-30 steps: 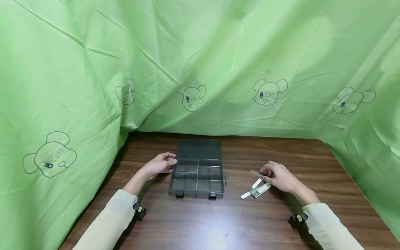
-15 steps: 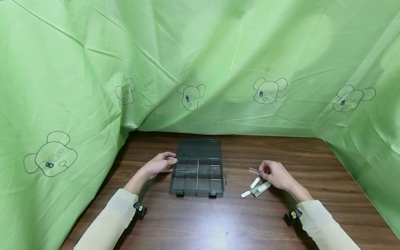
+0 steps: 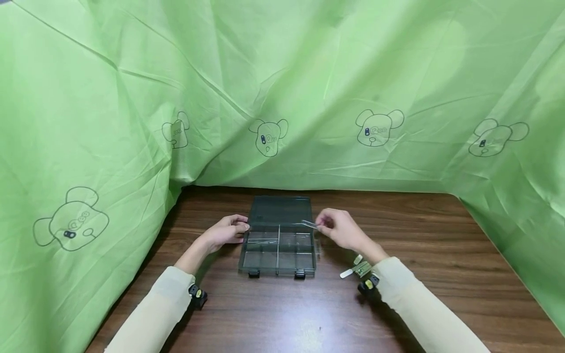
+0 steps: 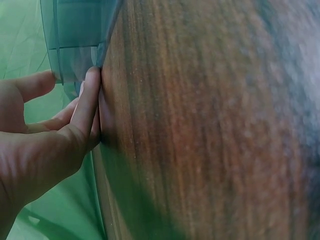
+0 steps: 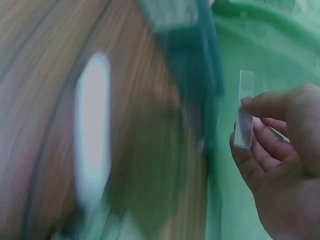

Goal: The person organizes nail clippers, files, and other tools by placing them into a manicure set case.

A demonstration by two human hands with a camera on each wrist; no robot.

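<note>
Right hand pinches a clear strip between thumb and fingers, at the right edge of the open box; height above it I cannot tell. Left hand rests, fingers loosely extended, against the box's left side. I'd keep the pinch light, strip level, box braced, and right cuff off the small pieces.

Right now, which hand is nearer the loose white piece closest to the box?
Right. The right hand, pinching a clear strip, is beyond the white piece, right of the box; the left hand is farther, across the box at its left side.
</note>
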